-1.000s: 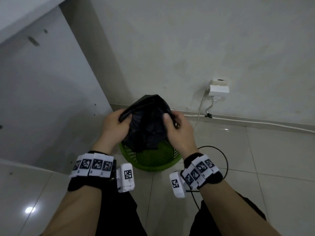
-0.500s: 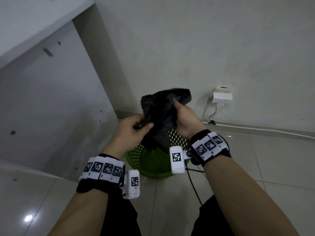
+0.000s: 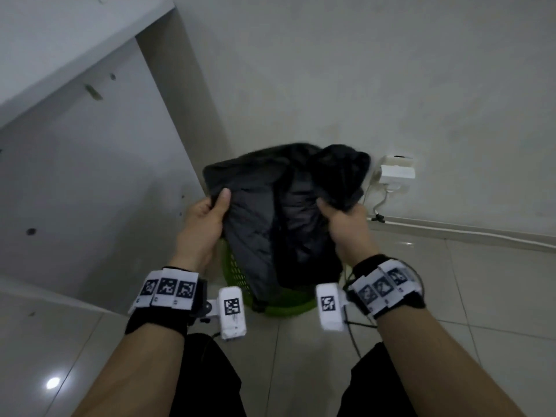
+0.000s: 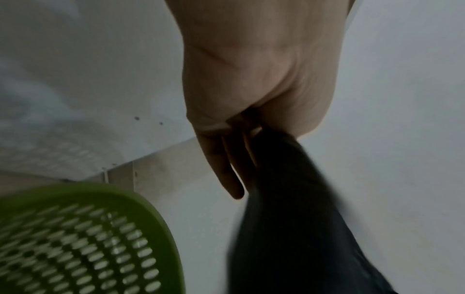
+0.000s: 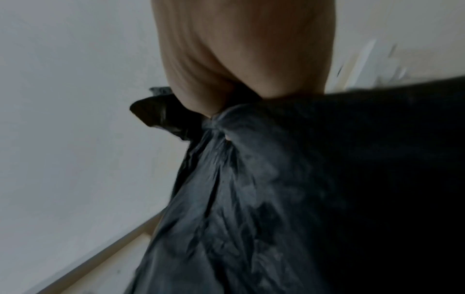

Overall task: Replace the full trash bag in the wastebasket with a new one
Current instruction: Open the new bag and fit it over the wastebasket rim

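Both hands, left (image 3: 207,216) and right (image 3: 346,221), clamp the black bag (image 3: 279,224) over the green wastebasket (image 3: 237,275) (mouth unopened). Next, apparently: spread the rim.

The black bag (image 3: 270,224), stretched between both grips, covers the green wastebasket (image 3: 288,308) mouth below them. A wall socket (image 3: 397,173) sits just beyond the right grip; bare tiled floor (image 3: 481,296) lies open to its right.

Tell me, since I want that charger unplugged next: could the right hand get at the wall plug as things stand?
Probably not yet. The right hand is near the plug, but it grips the black bag, whose bunched top rises between them. The left hand holds the other edge, so the bag must go down first.
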### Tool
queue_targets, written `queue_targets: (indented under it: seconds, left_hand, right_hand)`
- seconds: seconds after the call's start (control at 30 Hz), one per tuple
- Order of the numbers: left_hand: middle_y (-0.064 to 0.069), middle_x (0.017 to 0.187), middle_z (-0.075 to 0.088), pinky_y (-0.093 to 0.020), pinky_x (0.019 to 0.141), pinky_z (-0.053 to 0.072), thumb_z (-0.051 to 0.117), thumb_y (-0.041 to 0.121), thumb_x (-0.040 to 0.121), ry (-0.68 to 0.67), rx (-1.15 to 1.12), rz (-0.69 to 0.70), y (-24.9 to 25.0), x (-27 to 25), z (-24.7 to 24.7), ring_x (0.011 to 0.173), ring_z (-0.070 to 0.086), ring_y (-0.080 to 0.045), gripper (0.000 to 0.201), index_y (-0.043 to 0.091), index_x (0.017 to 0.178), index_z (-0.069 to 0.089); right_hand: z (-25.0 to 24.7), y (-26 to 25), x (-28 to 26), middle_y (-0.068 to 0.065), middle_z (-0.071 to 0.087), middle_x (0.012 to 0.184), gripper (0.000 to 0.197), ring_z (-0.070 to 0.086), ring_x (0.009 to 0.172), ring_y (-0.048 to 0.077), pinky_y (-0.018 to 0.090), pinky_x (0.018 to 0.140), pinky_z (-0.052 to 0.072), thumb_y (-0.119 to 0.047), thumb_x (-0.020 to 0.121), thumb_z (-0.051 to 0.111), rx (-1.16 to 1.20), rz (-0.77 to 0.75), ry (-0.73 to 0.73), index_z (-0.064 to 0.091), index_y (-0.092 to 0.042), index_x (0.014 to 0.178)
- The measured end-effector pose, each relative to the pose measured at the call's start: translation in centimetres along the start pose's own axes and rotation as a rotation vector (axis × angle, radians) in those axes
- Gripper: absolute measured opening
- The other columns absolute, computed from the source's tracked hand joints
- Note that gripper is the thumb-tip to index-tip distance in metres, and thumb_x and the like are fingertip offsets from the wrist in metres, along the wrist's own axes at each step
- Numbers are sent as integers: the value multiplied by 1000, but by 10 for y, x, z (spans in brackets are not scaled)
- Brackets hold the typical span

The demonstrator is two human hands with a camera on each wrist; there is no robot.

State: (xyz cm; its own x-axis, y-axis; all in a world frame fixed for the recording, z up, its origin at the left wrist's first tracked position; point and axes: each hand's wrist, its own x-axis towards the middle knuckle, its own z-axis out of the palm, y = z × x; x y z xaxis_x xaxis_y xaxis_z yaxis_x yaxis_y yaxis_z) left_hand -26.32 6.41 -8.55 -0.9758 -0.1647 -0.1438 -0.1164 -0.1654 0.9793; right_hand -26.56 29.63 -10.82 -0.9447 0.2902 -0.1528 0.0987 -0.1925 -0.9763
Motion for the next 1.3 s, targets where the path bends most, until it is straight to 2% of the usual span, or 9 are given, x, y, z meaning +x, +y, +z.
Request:
queue_targets:
  seconds: [0.17, 0.3, 0.4, 0.5, 0.7, 0.83, 0.97, 1.17, 1.3]
  left_hand:
    - [2, 97, 71, -16, 68, 54, 55, 21, 100, 108, 292, -9, -12, 16, -24, 97, 62, -19, 20, 11, 113, 66]
    - [4, 109, 63, -31, 85, 54, 66, 33, 90, 174, 526, 228, -12, -2, 7, 97, 63, -16, 40, 23, 128, 57]
    - [11, 113, 66, -24, 89, 54, 66, 48, 87, -208, 338, 162, 0, -32, 54, 107, 64, -6, 48, 26, 128, 58]
    - [2, 111, 73, -29, 91, 55, 60, 41, 94, -188, 164, 25, 8, -39, 79, 105, 69, -14, 28, 21, 112, 68]
    - [2, 95, 78, -34, 87, 57, 62, 54, 87, -162, 230, -19, 0, -34, 49, 91, 74, -13, 33, 25, 94, 76]
    - [1, 91, 77, -16, 66, 57, 60, 53, 89, -79, 237, 10, 10, -31, 33, 79, 73, -8, 43, 15, 96, 77]
    - [4, 99, 74, -24, 74, 55, 55, 57, 92, 49, 218, -21, 15, -22, 22, 93, 71, -16, 47, 16, 108, 72]
    - [-4, 109, 60, -32, 86, 44, 44, 68, 91, 341, 205, -50, 22, -15, -17, 103, 58, -22, 67, 16, 129, 61]
    - [-1, 106, 58, -29, 88, 42, 44, 67, 92, 362, 164, -23, 32, -12, -15, 103, 57, -22, 64, 17, 129, 60]
  right_hand:
    - [-52, -46, 27, -10, 71, 91, 16, 68, 96, 17, 32, 81, 53, -9, 88, 70, -217, -114, 70, 71, -17, 102]
    - [-43, -59, 24, -2, 74, 94, 22, 67, 93, 16, 35, 83, 55, -23, 85, 74, -340, -236, 149, 74, -9, 102]
    - [-10, -53, -11, -7, 70, 103, 30, 66, 96, 8, 26, 85, 51, -27, 86, 75, -526, -307, -157, 70, -16, 114]
    - [15, -30, -37, -11, 68, 117, 40, 65, 108, -1, 19, 93, 50, -22, 89, 73, -491, -289, -524, 60, -20, 127]
    - [20, -12, -26, 4, 77, 99, 11, 73, 91, 17, 40, 87, 57, -17, 95, 66, -220, -116, -347, 76, -21, 93]
    - [10, -16, -11, 3, 76, 109, 17, 71, 105, 23, 46, 98, 54, -18, 101, 56, -97, -53, -196, 73, -20, 103]
    - [-10, -38, 8, -1, 72, 112, 22, 68, 107, 25, 44, 95, 56, -23, 104, 48, 29, -47, 25, 67, -17, 114]
    - [-63, -72, 44, 16, 70, 114, 28, 70, 72, 28, 31, 49, 53, -27, 105, 45, -31, 0, 142, 56, -8, 123]
    - [-50, -52, 35, 13, 39, 156, 90, 52, 131, 31, 48, 102, 50, -60, 89, 60, -378, 35, 55, 22, -12, 154]
